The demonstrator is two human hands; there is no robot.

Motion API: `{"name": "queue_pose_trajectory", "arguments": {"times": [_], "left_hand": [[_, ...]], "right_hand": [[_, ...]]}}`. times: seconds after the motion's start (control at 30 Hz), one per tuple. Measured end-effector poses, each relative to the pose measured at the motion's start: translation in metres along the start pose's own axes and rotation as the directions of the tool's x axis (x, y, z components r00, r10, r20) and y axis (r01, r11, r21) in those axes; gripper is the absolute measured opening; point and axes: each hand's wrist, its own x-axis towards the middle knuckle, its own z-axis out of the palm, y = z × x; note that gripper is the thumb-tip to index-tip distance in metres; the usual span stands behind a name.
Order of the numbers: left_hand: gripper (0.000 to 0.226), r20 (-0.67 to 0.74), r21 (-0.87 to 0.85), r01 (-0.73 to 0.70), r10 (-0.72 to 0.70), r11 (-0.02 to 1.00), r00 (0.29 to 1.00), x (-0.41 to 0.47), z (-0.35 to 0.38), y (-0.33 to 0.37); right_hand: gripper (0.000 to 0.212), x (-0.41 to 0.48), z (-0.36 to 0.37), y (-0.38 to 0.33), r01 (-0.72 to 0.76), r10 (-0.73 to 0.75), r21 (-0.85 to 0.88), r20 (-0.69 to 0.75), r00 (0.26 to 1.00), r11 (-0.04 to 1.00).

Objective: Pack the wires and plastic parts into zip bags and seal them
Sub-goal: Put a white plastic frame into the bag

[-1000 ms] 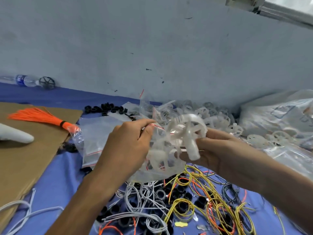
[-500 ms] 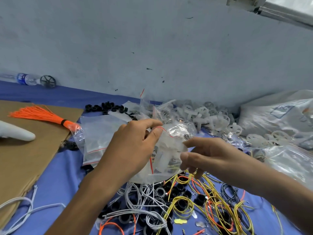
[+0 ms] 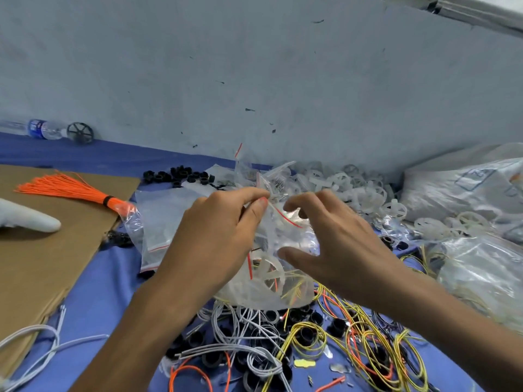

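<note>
Our left fingers (image 3: pixel 240 194) pinched the mouth of the zip bag (image 3: pixel 254 298) at its red strip. Our right fingers (image 3: pixel 308 200) hovered spread and empty just beside that mouth. White plastic parts (image 3: pixel 268 267) sat inside the bag, which hung above loose wires (image 3: pixel 368 335) on the blue surface (image 3: pixel 99 292). Held at one corner only, we judged, the mouth might gape or catch a part, leaving the seal incomplete.

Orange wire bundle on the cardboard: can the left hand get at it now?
Probably not yet: the left hand pinches the clear zip bag. Once freed, likely yes; the orange wire bundle lies uncovered on brown cardboard.
</note>
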Motion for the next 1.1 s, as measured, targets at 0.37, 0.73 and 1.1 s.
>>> {"name": "queue_pose_trajectory", "arguments": {"times": [0.37,0.73,1.1], "left_hand": [[0.016,-0.355,-0.316,-0.099,-0.021,0.944,0.935,0.013,-0.037,-0.016],[0.02,-0.396,-0.332,-0.102,-0.04,0.938,0.917,0.011,-0.034,-0.01],[0.014,-0.367,-0.284,-0.083,-0.028,0.955,0.93,0.01,-0.024,-0.012]], "right_hand": [[0.017,0.066,-0.047,-0.008,-0.042,0.026,0.698,0.035,0.999,0.715],[0.017,0.112,0.044,0.101,-0.231,0.219,0.306,0.075,0.973,0.924],[0.027,0.114,0.112,0.139,-0.211,0.226,-0.085,0.299,0.927,0.974]]}}
